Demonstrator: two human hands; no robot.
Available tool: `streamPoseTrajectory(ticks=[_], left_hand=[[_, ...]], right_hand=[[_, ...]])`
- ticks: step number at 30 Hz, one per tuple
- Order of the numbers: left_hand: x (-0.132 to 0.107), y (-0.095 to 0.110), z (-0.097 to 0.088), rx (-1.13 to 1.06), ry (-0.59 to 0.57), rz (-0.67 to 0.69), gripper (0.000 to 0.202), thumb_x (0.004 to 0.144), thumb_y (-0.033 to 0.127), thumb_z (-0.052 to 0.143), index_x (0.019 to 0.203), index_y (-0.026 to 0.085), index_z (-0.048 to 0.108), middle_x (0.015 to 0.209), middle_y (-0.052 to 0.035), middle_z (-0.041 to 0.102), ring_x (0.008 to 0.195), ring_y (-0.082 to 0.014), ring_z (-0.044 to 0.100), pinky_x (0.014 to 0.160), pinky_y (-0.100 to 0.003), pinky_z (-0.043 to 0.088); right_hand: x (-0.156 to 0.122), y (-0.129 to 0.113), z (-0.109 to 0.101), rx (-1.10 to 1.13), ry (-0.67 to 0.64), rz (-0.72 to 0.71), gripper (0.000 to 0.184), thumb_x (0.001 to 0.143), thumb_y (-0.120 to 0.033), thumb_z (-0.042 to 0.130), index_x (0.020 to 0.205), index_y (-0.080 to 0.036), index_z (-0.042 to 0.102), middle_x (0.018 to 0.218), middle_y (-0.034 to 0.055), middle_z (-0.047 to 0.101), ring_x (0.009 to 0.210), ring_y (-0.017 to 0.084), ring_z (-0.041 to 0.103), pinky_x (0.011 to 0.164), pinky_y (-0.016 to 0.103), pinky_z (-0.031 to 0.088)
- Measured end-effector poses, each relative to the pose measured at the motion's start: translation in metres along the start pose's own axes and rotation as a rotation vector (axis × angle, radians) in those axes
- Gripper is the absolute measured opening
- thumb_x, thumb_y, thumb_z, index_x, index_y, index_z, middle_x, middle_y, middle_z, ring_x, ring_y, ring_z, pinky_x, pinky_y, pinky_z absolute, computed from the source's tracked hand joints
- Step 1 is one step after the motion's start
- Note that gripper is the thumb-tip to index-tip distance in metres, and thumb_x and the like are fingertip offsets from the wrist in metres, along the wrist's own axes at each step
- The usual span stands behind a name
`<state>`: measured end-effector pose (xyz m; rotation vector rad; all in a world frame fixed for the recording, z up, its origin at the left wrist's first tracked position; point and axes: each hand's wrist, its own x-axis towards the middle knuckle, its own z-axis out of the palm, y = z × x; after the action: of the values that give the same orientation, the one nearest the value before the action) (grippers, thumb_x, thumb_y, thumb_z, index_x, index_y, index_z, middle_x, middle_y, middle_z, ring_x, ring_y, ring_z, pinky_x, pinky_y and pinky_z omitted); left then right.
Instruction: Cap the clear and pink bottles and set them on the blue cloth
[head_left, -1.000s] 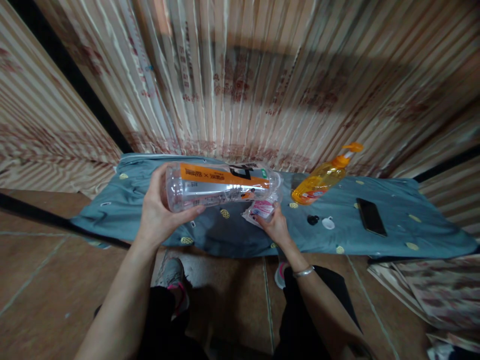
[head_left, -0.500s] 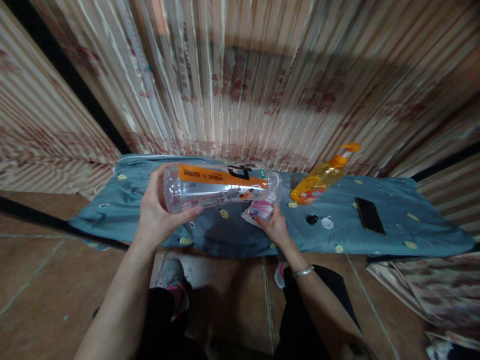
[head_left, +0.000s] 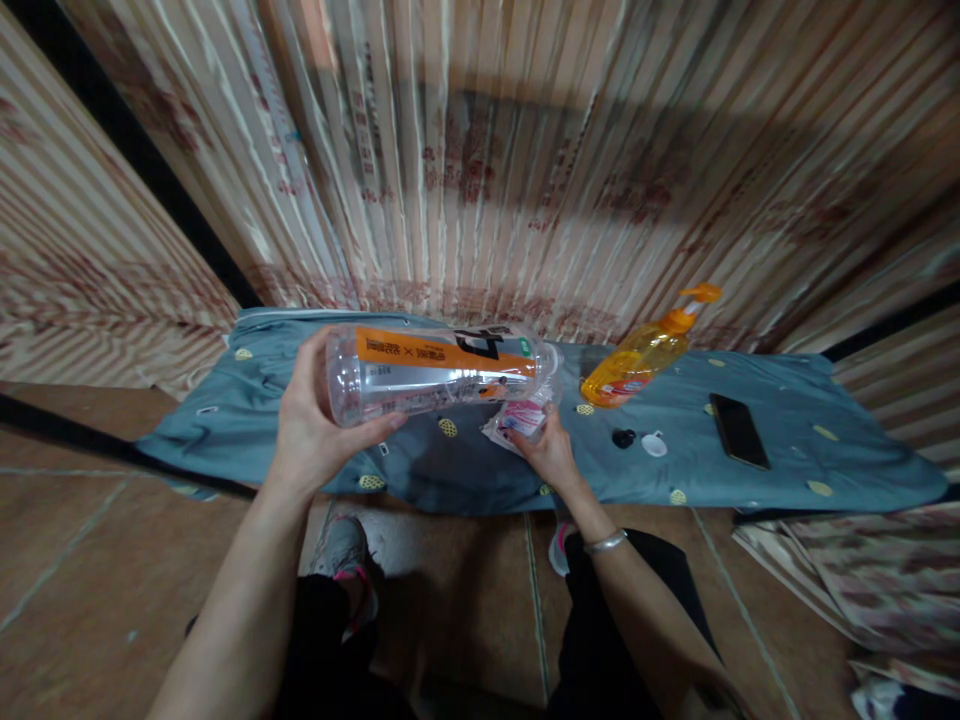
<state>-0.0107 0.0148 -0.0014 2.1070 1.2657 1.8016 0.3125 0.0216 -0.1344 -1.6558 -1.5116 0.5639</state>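
My left hand [head_left: 311, 430] is wrapped round the base end of a large clear plastic bottle [head_left: 442, 370] with an orange and black label, held on its side above a blue-grey cloth [head_left: 247, 410]. My right hand [head_left: 551, 450] pinches a small pink and white packet [head_left: 521, 420] right under the bottle's neck end. A silver bracelet sits on my right wrist.
An orange pump bottle [head_left: 641, 350] leans on the cloth at the right. A small black cap [head_left: 622, 437], a white cap [head_left: 654, 445] and a black phone [head_left: 739, 431] lie beyond it. Striped curtains hang behind; folded patterned fabric [head_left: 847, 580] lies at right on the tiled floor.
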Motion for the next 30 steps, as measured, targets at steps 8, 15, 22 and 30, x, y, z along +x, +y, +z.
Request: streamPoseTrajectory(ticks=[8,15,22,30], left_hand=[[-0.0005,-0.0008,-0.0007,0.014,0.0,-0.018,0.099,0.065,0.072,0.088,0.142,0.018,0.059,0.129,-0.0126,0.073,0.116,-0.0301,0.073,0.1,-0.049,0.062],[0.0004,-0.0017,0.0003,0.031,0.002,0.014,0.098,0.065,0.072,0.088,0.142,0.018,0.059,0.128,-0.0121,0.073,0.115,-0.0292,0.073,0.098,-0.047,0.063],[0.0006,-0.0011,0.0009,0.006,-0.006,0.001,0.097,0.064,0.07,0.089,0.141,0.019,0.06,0.128,-0.0112,0.072,0.116,-0.029,0.072,0.099,-0.047,0.063],[-0.0001,0.0002,0.0005,0.026,-0.009,-0.019,0.095,0.064,0.063,0.092,0.14,0.019,0.058,0.13,-0.0114,0.071,0.117,-0.0302,0.072,0.101,-0.047,0.062]], right_hand=[[0.0002,0.0012,0.0002,-0.017,-0.003,0.002,0.058,0.073,-0.054,0.079,0.113,-0.023,0.051,0.102,0.0104,0.079,0.092,0.03,0.079,0.079,0.038,0.062],[-0.0005,-0.0004,0.0006,-0.023,0.006,0.02,0.058,0.072,-0.053,0.081,0.113,-0.024,0.051,0.1,0.0111,0.079,0.092,0.032,0.079,0.077,0.039,0.062],[-0.0005,-0.0044,-0.0022,-0.021,-0.015,0.028,0.057,0.073,-0.052,0.079,0.112,-0.023,0.051,0.103,0.0121,0.079,0.095,0.033,0.079,0.081,0.041,0.063],[-0.0008,-0.003,-0.0027,-0.038,-0.021,0.026,0.057,0.074,-0.053,0.08,0.112,-0.024,0.051,0.102,0.0118,0.08,0.094,0.033,0.079,0.079,0.04,0.063]])
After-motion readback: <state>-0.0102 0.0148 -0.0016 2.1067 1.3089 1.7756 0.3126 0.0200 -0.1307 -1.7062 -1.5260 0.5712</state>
